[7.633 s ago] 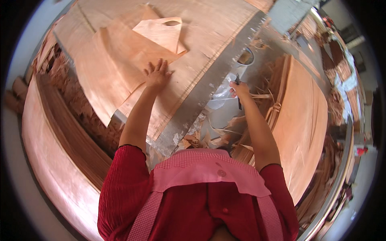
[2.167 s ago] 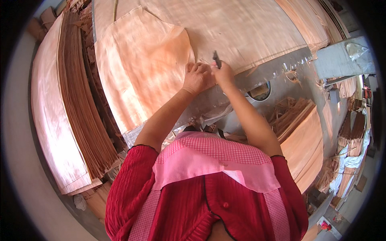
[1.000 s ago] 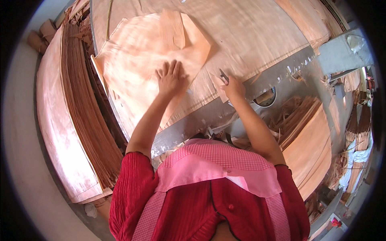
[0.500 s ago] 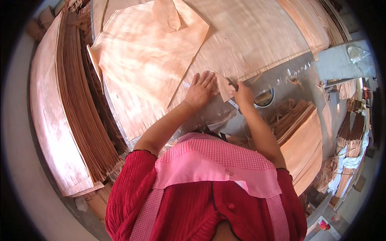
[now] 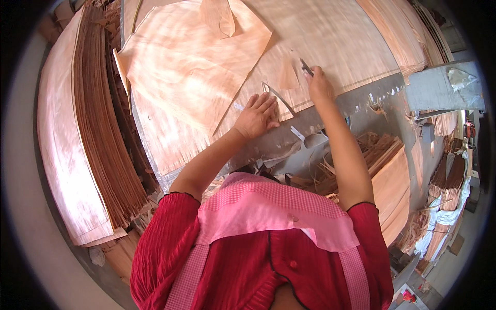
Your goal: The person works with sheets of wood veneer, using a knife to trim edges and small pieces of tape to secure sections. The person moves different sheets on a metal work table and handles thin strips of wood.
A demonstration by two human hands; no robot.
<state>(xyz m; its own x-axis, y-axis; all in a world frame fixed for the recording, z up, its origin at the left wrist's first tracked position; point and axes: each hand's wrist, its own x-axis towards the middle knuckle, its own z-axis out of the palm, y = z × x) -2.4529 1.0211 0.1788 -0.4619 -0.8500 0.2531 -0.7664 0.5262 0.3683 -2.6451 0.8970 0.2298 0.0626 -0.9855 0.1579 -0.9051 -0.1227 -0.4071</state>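
Note:
My left hand (image 5: pixel 257 114) lies flat with fingers stretched on the near edge of a large pale wood veneer sheet (image 5: pixel 336 46). Just right of its fingers is a narrow wedge-shaped cut opening (image 5: pixel 278 98) in the sheet. Beyond the opening, a small loose veneer scrap (image 5: pixel 289 74) rests on the surface. My right hand (image 5: pixel 321 88) is closed around a slim dark knife (image 5: pixel 306 67), raised near the scrap's right side. Left of centre, a big angular veneer piece (image 5: pixel 181 62) lies on top, carrying a smaller offcut (image 5: pixel 218 18).
A tall stack of veneer sheets (image 5: pixel 98 119) stands at the left. Below the grey table edge (image 5: pixel 361 95) on the right are more veneer sheets and shreds (image 5: pixel 387 181). A grey metal arm (image 5: pixel 444 85) juts in at the right. A small white tag (image 5: pixel 297 133) hangs by the near edge.
My right hand with the knife has moved up and away from my left hand. The veneer scrap has shifted up and right, exposing the wedge-shaped opening. My left hand stays nearly in place.

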